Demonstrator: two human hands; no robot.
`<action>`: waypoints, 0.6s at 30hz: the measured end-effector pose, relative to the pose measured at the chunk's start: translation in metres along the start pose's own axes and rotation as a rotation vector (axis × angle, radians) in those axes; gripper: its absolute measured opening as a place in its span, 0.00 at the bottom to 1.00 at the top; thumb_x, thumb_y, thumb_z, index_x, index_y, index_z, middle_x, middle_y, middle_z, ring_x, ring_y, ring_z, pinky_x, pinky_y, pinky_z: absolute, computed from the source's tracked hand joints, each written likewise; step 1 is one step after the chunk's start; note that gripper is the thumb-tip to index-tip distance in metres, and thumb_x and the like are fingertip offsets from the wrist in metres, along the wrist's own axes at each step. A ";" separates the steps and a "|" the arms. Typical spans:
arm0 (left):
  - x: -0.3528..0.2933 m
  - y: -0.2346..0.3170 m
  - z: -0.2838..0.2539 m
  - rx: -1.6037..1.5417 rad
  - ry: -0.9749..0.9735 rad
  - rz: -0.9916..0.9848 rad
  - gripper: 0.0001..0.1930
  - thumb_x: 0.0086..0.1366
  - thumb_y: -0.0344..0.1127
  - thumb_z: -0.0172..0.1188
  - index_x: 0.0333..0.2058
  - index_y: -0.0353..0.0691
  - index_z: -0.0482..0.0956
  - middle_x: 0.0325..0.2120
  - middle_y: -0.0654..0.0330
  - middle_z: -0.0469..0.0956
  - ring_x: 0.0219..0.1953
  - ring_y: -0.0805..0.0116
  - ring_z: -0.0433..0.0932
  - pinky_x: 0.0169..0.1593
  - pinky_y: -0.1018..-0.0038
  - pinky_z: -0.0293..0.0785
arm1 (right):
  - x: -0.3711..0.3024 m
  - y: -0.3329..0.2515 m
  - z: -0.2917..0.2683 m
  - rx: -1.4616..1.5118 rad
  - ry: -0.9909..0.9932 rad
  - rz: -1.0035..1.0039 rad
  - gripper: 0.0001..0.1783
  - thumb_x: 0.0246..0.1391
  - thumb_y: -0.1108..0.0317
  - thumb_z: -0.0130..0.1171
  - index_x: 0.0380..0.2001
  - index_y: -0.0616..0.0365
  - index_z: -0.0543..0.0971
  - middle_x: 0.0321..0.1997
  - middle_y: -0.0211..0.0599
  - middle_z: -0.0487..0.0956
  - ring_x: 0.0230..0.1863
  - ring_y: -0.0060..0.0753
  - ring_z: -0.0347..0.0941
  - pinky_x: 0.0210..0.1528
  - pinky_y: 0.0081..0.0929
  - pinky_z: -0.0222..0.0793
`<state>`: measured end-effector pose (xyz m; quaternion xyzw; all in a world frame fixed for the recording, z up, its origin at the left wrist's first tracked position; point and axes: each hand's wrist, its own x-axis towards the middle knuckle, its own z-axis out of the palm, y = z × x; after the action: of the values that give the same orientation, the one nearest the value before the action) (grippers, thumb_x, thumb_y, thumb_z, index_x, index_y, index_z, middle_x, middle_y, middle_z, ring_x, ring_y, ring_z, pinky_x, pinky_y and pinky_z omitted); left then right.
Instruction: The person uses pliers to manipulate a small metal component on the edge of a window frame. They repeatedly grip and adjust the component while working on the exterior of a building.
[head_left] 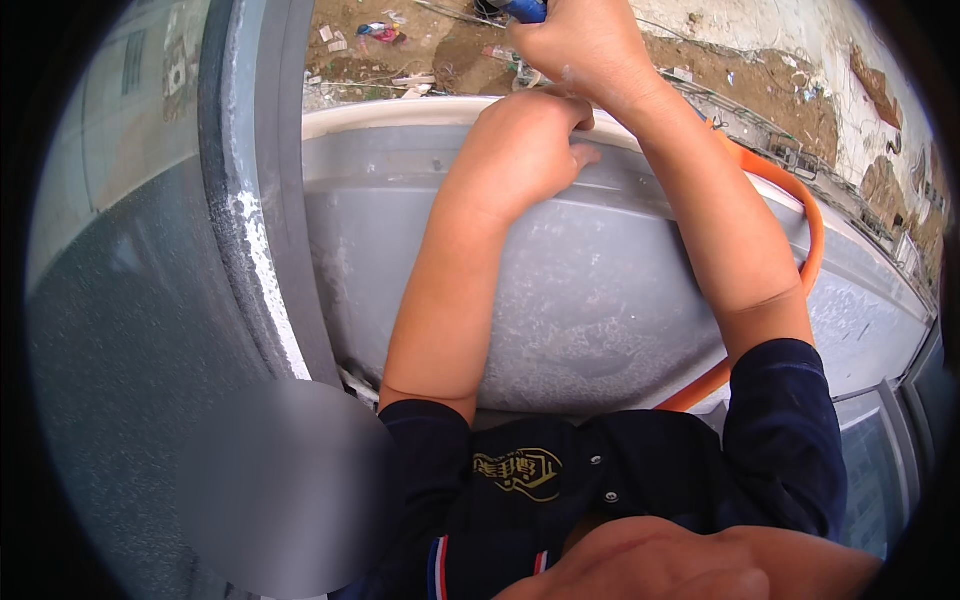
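Observation:
My right hand [590,50] reaches out beyond the window opening. Its fingers are wrapped round a tool with a blue handle [525,10]; most of that tool lies past the top of the picture, so its kind does not show. Just below and to the left, my left hand [525,145] grips the outer rim of the grey window sill [590,290]. The thumb stays on the inner side, while several fingers are hidden over the edge. An orange strap or hose [815,230] loops beside my right forearm and crosses the sill.
A grey window frame post [285,200] with worn white paint rises at the left, next to a dusty glass pane [120,330]. Far below lies bare ground [470,60] with scattered rubble. A lower glass pane [868,470] stands at the right.

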<state>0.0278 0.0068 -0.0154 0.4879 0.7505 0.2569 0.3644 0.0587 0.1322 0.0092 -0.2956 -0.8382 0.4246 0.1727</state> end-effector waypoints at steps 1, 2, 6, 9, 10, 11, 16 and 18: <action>0.000 -0.001 0.001 -0.010 0.007 0.001 0.12 0.51 0.35 0.70 0.34 0.37 0.82 0.36 0.52 0.82 0.41 0.50 0.80 0.45 0.60 0.75 | 0.001 0.004 0.003 -0.003 0.016 -0.007 0.19 0.42 0.72 0.57 0.42 0.53 0.80 0.34 0.56 0.80 0.41 0.62 0.76 0.42 0.49 0.72; 0.000 0.000 0.001 -0.006 0.002 0.001 0.12 0.51 0.35 0.70 0.34 0.37 0.82 0.36 0.52 0.82 0.41 0.51 0.80 0.46 0.60 0.75 | 0.001 0.006 0.005 -0.007 0.032 -0.015 0.19 0.41 0.72 0.57 0.42 0.53 0.80 0.34 0.56 0.80 0.41 0.62 0.76 0.42 0.49 0.72; 0.000 0.000 0.000 -0.006 0.000 0.007 0.13 0.50 0.34 0.71 0.34 0.37 0.82 0.36 0.52 0.82 0.41 0.51 0.80 0.46 0.60 0.75 | 0.003 0.007 0.004 0.004 0.011 0.003 0.18 0.41 0.72 0.58 0.40 0.54 0.79 0.34 0.56 0.80 0.41 0.62 0.76 0.42 0.49 0.72; 0.000 0.000 0.000 0.003 -0.003 0.009 0.14 0.49 0.34 0.71 0.35 0.37 0.82 0.36 0.52 0.82 0.41 0.51 0.80 0.46 0.60 0.75 | 0.003 0.006 0.003 -0.012 0.002 0.021 0.17 0.41 0.71 0.58 0.39 0.55 0.79 0.34 0.57 0.80 0.40 0.63 0.76 0.42 0.49 0.72; 0.000 0.000 0.000 0.009 -0.007 0.009 0.14 0.49 0.34 0.71 0.35 0.37 0.82 0.36 0.52 0.82 0.41 0.51 0.80 0.46 0.60 0.75 | 0.002 0.006 0.004 -0.020 0.001 0.021 0.16 0.41 0.71 0.58 0.39 0.55 0.79 0.34 0.57 0.80 0.40 0.63 0.76 0.42 0.49 0.72; 0.000 0.001 0.000 0.011 -0.011 0.007 0.15 0.49 0.34 0.71 0.35 0.37 0.82 0.36 0.52 0.82 0.41 0.51 0.80 0.46 0.60 0.75 | 0.002 0.007 0.004 -0.028 0.001 0.020 0.16 0.42 0.71 0.58 0.38 0.55 0.79 0.33 0.57 0.80 0.40 0.64 0.76 0.41 0.50 0.72; -0.001 0.001 -0.001 -0.002 -0.018 0.007 0.15 0.48 0.34 0.72 0.35 0.36 0.81 0.36 0.52 0.82 0.41 0.51 0.80 0.45 0.61 0.75 | 0.001 0.005 0.005 -0.016 0.019 0.008 0.15 0.44 0.68 0.58 0.38 0.56 0.78 0.33 0.57 0.80 0.39 0.65 0.75 0.41 0.51 0.71; 0.000 0.001 -0.001 -0.006 -0.022 0.001 0.15 0.48 0.34 0.72 0.35 0.36 0.82 0.36 0.52 0.82 0.41 0.51 0.80 0.45 0.61 0.75 | 0.001 0.006 0.005 -0.016 0.024 0.001 0.15 0.44 0.67 0.58 0.38 0.56 0.78 0.33 0.58 0.80 0.39 0.65 0.75 0.41 0.51 0.71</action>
<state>0.0274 0.0068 -0.0142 0.4897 0.7455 0.2541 0.3739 0.0569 0.1324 0.0016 -0.3025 -0.8393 0.4144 0.1802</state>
